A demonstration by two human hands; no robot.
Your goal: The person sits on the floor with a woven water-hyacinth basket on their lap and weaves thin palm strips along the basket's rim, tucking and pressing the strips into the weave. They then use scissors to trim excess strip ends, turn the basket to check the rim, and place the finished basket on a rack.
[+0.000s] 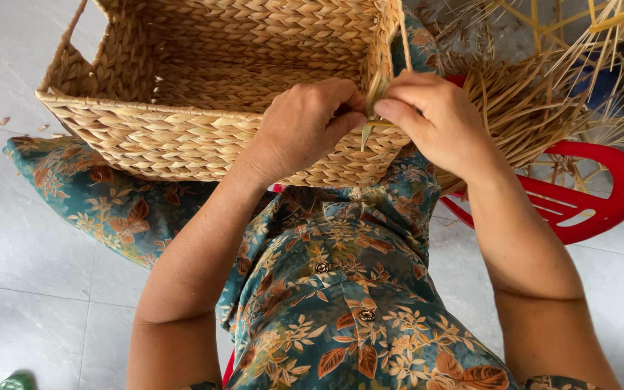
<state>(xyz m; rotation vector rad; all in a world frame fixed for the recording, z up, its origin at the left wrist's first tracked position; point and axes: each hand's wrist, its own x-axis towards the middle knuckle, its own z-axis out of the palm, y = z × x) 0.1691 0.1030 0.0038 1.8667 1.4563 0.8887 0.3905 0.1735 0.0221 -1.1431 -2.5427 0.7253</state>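
Straw-coloured strand (374,92) at the woven basket (204,108) rim's near corner: I am pinching it with both hands, left hand (305,123) and right hand (435,119) clenched on it. Basket is resting on my lap. I judge tension should be staying even while tucking. Loose reeds (536,101) and red stool (586,188) are sitting right.

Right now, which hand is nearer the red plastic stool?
The right hand: it works at the basket corner, just above the red stool. The left hand lies further left, over the basket's front wall.
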